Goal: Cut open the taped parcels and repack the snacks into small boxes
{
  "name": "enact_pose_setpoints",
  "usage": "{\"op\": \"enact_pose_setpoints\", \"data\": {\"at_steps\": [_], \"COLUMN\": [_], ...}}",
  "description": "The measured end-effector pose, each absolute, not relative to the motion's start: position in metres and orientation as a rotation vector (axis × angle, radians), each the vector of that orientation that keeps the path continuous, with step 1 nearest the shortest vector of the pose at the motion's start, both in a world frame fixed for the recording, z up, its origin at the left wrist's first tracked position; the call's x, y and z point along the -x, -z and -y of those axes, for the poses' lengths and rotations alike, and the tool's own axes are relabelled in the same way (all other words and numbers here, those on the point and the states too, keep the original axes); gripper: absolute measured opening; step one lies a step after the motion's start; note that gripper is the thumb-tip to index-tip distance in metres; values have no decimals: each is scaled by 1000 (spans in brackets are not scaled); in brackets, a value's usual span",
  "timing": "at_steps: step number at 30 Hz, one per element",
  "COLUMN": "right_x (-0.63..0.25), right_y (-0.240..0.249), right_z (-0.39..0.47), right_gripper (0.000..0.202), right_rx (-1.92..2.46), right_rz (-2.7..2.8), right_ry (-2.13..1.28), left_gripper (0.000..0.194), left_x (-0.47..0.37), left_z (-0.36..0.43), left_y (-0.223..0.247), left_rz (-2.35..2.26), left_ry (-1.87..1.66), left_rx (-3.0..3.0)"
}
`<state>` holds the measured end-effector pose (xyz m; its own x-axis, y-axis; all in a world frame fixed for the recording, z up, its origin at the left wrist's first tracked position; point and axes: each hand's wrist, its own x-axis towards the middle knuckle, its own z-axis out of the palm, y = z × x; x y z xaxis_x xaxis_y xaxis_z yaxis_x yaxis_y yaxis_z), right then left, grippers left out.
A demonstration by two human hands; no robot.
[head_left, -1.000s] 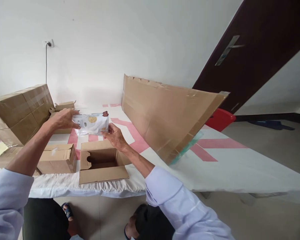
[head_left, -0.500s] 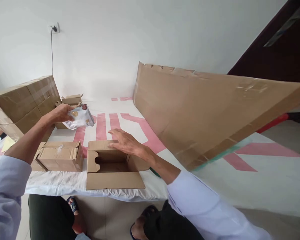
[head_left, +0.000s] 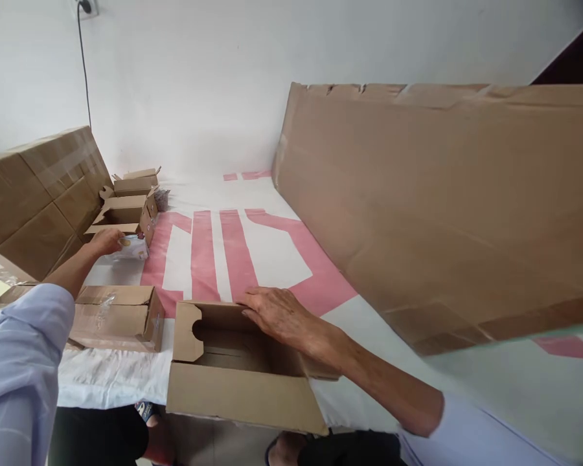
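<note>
My left hand is closed on the edge of a shiny white plastic packet with gold marks. The packet is low over the table, in front of an open cardboard box at the left. My right hand is at the far rim of a nearer open cardboard box, its fingers over the far wall and its thumb on the inner side. This box has its front flap folded out toward me and a side flap with a round notch. Its visible inside holds nothing.
A closed, taped carton stands left of the nearer box. Stacked large cartons line the left side, with another small box behind. A big cardboard sheet stands at the right on the white-and-pink table cover.
My left hand has lowered the packet toward the table by the left boxes. My right hand has come down onto the nearer box's far rim. The view has tilted down and closer.
</note>
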<state>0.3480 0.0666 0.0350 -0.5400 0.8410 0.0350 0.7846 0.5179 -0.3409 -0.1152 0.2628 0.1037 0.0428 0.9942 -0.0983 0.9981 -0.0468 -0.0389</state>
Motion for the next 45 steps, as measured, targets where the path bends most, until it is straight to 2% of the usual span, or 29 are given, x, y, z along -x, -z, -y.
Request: {"op": "enact_pose_setpoints", "data": {"at_steps": [4, 9, 12, 18, 22, 24, 28, 30, 32, 34, 36, 38, 40, 42, 45], "right_x": [-368, -385, -374, -290, -210, -174, -117, -99, -91, -97, -121, -164, -222, -288, -383], "right_y": [-32, -44, -52, -59, -65, -68, -69, -71, -77, -85, -91, -91, -81, -60, -12], "right_z": [-80, -117, -148, -220, -254, -264, -275, -279, -279, -273, -255, -225, -186, -143, -84], "right_gripper": [23, 25, 29, 26, 18, 15, 19, 24, 28, 31, 32, 32, 31, 34, 37], "right_rx": [1344, 1406, 1447, 1349, 1324, 1304, 1239, 1189, 1147, 1115, 1081, 1036, 1001, 1058, 1339], "right_rz": [2450, 2269, 2223, 2244, 2361, 2443, 2480, 2479, 2462, 2419, 2358, 2296, 2236, 2164, 2044], "right_ry": [-440, -364, -342, -333, -382, -385, -396, -400, -398, -386, -374, -372, -361, -336, -275], "left_gripper": [35, 34, 42, 56, 49, 46, 56, 54, 48, 45, 53, 54, 45, 37, 37], "left_x": [117, 109, 104, 104, 117, 127, 138, 131, 116, 100, 88, 84, 88, 97, 112], "left_z": [-282, -297, -305, -310, -308, -303, -270, -244, -218, -200, -191, -193, -199, -205, -210], "left_y": [-94, -84, -84, -89, -104, -120, -153, -157, -148, -128, -108, -93, -88, -91, -99], "left_rz": [-2244, -2449, -2532, -2539, -2425, -2308, -2095, -1997, -1909, -1944, -2003, -2070, -2148, -2220, -2285], "left_ry": [225, 191, 137, 56, 20, -90, -487, -390, -2, 372, 559, 632, 670, 694, 703], "left_rx": [-2228, -2161, -2132, -2053, -2002, -1961, -2015, -2196, -2316, -2355, -2383, -2405, -2387, -2344, -2310]}}
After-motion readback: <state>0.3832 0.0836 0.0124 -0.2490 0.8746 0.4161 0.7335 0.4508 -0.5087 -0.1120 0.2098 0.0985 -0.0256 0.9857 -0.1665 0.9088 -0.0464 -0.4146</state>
